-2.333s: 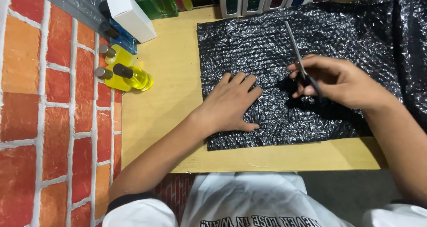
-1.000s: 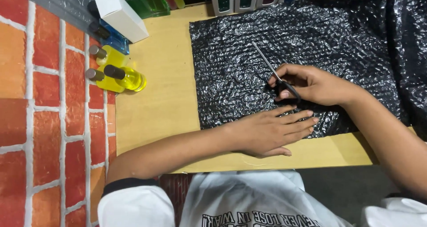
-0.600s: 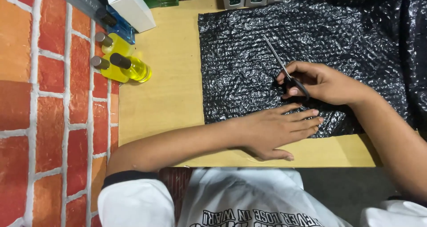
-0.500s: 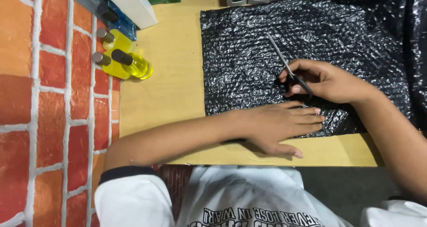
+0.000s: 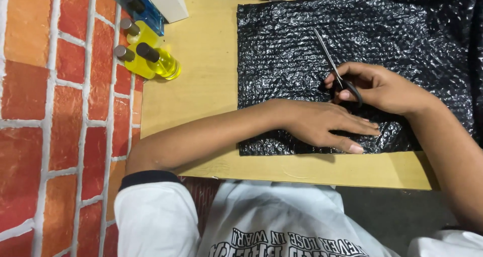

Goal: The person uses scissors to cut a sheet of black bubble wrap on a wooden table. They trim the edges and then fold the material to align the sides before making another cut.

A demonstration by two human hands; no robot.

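A black bubble-wrap sheet (image 5: 362, 30) covers the right part of a light wooden table (image 5: 206, 70). My left hand (image 5: 322, 126) lies flat on the sheet's near edge, fingers together and pointing right. My right hand (image 5: 382, 88) sits just beyond it, fingers through the black handles of a pair of scissors (image 5: 332, 65). The thin blades point up and to the left over the sheet.
Small yellow bottles with dark caps (image 5: 151, 60) lie at the table's left edge, beside blue bottles (image 5: 141, 10) and a white box (image 5: 166, 0). A brick-pattern wall (image 5: 55, 111) runs along the left. More containers line the far edge.
My left hand has slid right along the sheet's near edge, from the sheet's middle to just below my right hand. The scissors have tilted more to the left.
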